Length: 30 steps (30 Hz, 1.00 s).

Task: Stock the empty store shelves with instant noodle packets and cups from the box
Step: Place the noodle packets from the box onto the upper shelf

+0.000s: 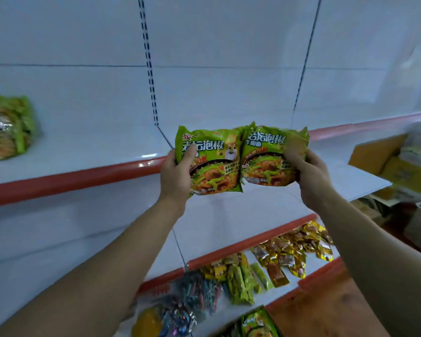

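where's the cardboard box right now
In the head view the cardboard box sits at the far right, on the right end of the upper shelf, beyond the right hand and its green noodle packet.

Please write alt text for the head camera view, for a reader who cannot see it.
Two bare hands each hold up a green instant noodle packet, left hand on the left packet, right hand on the right packet, before a white shelf with a red edge. More green packets stand at its far left; a cardboard box sits right.
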### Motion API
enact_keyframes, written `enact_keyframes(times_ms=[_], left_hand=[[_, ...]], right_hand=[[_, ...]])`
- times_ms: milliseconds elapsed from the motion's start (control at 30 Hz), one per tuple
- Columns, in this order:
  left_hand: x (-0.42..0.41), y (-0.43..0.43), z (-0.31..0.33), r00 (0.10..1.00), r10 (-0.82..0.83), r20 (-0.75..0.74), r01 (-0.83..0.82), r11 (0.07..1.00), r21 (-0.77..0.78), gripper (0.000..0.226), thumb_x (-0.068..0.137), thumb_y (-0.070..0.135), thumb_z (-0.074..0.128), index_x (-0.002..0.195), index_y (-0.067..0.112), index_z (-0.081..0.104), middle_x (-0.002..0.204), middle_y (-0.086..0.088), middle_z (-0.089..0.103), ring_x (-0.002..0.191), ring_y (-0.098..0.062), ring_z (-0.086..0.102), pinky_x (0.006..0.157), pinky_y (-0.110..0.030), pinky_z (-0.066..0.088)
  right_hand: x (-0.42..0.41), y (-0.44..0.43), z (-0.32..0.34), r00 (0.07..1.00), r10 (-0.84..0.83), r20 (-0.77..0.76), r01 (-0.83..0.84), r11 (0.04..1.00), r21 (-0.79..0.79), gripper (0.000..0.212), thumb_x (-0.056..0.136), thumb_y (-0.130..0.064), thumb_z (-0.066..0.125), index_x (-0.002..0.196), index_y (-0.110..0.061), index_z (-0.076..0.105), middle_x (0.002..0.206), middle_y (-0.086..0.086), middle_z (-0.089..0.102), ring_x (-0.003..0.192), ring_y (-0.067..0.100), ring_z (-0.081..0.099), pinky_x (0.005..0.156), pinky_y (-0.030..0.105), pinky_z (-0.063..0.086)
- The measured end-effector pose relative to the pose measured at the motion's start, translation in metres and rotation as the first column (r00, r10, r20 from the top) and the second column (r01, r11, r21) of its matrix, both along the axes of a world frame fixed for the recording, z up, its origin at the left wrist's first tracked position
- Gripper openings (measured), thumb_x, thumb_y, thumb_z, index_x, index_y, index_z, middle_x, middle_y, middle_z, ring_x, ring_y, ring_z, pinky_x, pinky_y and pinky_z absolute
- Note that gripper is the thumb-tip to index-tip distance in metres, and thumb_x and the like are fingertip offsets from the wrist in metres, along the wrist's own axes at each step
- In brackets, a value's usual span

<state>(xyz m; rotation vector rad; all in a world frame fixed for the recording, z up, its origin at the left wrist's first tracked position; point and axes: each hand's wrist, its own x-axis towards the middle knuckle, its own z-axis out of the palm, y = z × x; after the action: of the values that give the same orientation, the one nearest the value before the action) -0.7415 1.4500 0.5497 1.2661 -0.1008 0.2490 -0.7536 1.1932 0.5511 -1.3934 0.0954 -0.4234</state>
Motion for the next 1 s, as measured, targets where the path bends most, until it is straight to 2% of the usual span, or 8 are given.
enact_keyframes(times_ms=[167,267,500,633,733,833,933,1000], left_hand=[[0.013,0.048,0.064,0.996,0.063,0.070,-0.065,0.998,0.028,0.025,0.096,0.036,0.062,0.110,0.015,0.068,0.108,-0.012,0.074,0.099,-0.032,0.071,0.085,-0.053,0.058],[0.023,0.088,0.082,0.989,0.128,0.069,-0.128,0.992,-0.011,0.024,0.097,0.032,0.060,0.111,0.013,0.067,0.109,-0.013,0.073,0.100,-0.033,0.071,0.083,-0.047,0.060],[0.051,0.185,0.098,0.967,0.250,0.037,-0.250,0.968,-0.024,0.027,0.097,0.031,0.060,0.114,0.011,0.066,0.106,-0.014,0.074,0.095,-0.034,0.072,0.078,-0.045,0.061],[0.074,0.242,0.103,0.948,0.319,0.023,-0.319,0.947,0.023,0.034,0.097,0.039,0.058,0.118,0.013,0.065,0.109,-0.007,0.073,0.103,-0.030,0.069,0.091,-0.051,0.055],[0.097,0.272,0.101,0.934,0.356,0.033,-0.358,0.932,0.059,0.044,0.101,0.037,0.052,0.139,0.013,0.050,0.119,0.008,0.055,0.115,-0.017,0.049,0.095,-0.033,0.033],[0.121,0.292,0.098,0.945,0.326,0.006,-0.325,0.939,0.109,0.058,0.103,0.036,0.049,0.152,0.011,0.032,0.148,-0.006,0.042,0.134,-0.023,0.039,0.099,-0.037,0.029],[0.148,0.309,0.092,0.938,0.345,-0.030,-0.339,0.933,0.121,0.061,0.102,0.039,0.048,0.153,0.012,0.028,0.156,-0.007,0.034,0.141,-0.027,0.033,0.106,-0.039,0.029],[0.164,0.318,0.088,0.922,0.388,-0.011,-0.381,0.911,0.158,0.056,0.102,0.038,0.048,0.151,0.017,0.032,0.148,-0.004,0.042,0.134,-0.025,0.039,0.103,-0.039,0.033]], right_hand=[[0.027,0.040,0.060,0.990,0.061,0.126,-0.064,0.998,0.019,0.025,0.087,-0.015,0.070,0.111,-0.010,0.066,0.110,0.013,0.071,0.099,0.030,0.069,0.084,0.044,0.057],[0.045,0.078,0.076,0.984,0.109,0.139,-0.114,0.993,0.027,0.021,0.087,-0.014,0.070,0.108,-0.011,0.066,0.103,0.010,0.072,0.094,0.028,0.070,0.078,0.041,0.057],[0.094,0.174,0.090,0.975,0.195,0.110,-0.190,0.981,-0.049,0.025,0.088,-0.013,0.069,0.113,-0.010,0.065,0.106,0.010,0.072,0.095,0.027,0.069,0.082,0.042,0.056],[0.124,0.240,0.097,0.966,0.247,0.080,-0.239,0.965,-0.105,0.022,0.090,-0.014,0.067,0.111,-0.010,0.063,0.100,0.009,0.072,0.082,0.021,0.069,0.070,0.034,0.054],[0.146,0.281,0.097,0.962,0.269,0.049,-0.259,0.954,-0.153,0.018,0.091,-0.014,0.066,0.109,-0.011,0.062,0.092,0.003,0.071,0.075,0.016,0.069,0.059,0.027,0.051],[0.170,0.308,0.096,0.964,0.264,0.022,-0.257,0.953,-0.161,0.016,0.091,-0.013,0.066,0.106,-0.012,0.062,0.090,0.002,0.071,0.072,0.014,0.069,0.054,0.022,0.051],[0.194,0.324,0.092,0.974,0.226,-0.007,-0.224,0.962,-0.154,0.019,0.089,-0.012,0.067,0.108,-0.012,0.063,0.093,0.004,0.071,0.079,0.020,0.069,0.067,0.032,0.055],[0.210,0.330,0.089,0.978,0.207,-0.032,-0.209,0.968,-0.139,0.017,0.089,-0.012,0.066,0.106,-0.012,0.063,0.098,0.007,0.072,0.085,0.024,0.069,0.079,0.039,0.057]])
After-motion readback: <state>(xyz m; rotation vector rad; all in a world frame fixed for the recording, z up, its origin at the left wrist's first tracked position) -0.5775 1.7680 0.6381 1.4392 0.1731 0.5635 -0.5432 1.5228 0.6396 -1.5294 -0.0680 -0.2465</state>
